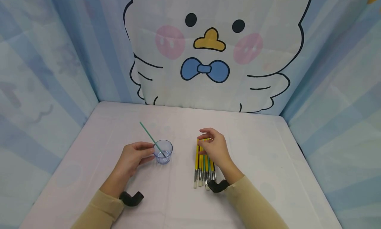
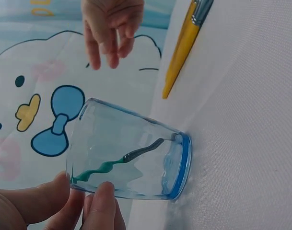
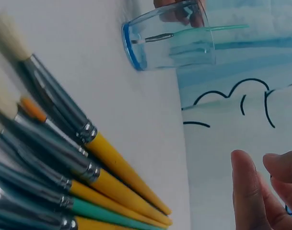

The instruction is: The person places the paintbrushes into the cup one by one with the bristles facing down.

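Note:
A clear bluish cup (image 1: 163,158) stands upright on the table, and my left hand (image 1: 138,156) grips its near-left side by thumb and fingers. One paintbrush with a green handle (image 1: 149,135) leans inside it, bristle end down and handle rising past the rim. To the right lies a row of paintbrushes (image 1: 196,161), mostly yellow-handled with some green, bristles toward me. Over their handle ends hovers my right hand (image 1: 215,148), fingers loosely bent and nothing between them. In the right wrist view, its thumb and fingers (image 3: 247,184) show apart from the brushes (image 3: 119,160).
A pale pinkish-white cloth covers the table (image 1: 253,149). Behind it hangs a curtain printed with a cartoon character and a blue bow tie (image 1: 218,71). Blue striped curtains (image 1: 38,90) close off both sides. A black curved piece (image 1: 131,199) sits at each wrist.

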### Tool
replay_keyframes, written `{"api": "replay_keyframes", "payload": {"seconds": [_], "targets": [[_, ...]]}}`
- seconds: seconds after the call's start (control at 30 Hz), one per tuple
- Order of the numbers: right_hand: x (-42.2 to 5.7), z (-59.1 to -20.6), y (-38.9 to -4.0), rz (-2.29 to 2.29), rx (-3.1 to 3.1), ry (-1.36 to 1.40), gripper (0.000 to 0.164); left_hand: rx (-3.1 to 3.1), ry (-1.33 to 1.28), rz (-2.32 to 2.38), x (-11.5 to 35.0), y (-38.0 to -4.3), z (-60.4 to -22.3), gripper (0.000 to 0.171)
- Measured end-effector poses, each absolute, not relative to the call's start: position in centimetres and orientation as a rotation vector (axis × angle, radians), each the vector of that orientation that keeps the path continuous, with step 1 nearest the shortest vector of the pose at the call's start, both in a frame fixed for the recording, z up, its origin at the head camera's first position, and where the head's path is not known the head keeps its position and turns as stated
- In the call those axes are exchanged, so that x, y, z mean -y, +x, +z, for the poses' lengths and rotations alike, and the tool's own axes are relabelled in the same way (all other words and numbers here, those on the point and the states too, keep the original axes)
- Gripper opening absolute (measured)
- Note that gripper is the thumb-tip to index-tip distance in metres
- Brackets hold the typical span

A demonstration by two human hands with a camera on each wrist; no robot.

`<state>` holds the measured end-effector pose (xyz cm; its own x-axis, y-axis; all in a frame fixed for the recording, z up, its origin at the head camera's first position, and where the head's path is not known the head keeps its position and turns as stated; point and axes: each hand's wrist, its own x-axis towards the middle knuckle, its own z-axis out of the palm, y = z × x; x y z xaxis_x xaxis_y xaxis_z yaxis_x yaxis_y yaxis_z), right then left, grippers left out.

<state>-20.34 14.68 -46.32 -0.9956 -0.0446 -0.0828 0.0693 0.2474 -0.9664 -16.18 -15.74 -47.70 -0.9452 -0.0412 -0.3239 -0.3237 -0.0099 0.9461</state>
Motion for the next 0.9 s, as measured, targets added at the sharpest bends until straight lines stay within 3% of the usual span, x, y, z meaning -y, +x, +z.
{"api": "replay_keyframes", "payload": {"seconds": [0.57,0.9], "targets": [[-19.0,-48.4,-20.0,-1.502,-2.637,0.269,0.053,-2.05,-0.395,2.053,15.9,-16.3,-47.9,0.038],[-19.7,-49.5,-20.3,-1.285,-2.669,0.312,0.052,-2.046,-0.371,2.066,15.9,-16.1,-48.1,0.04]]}}
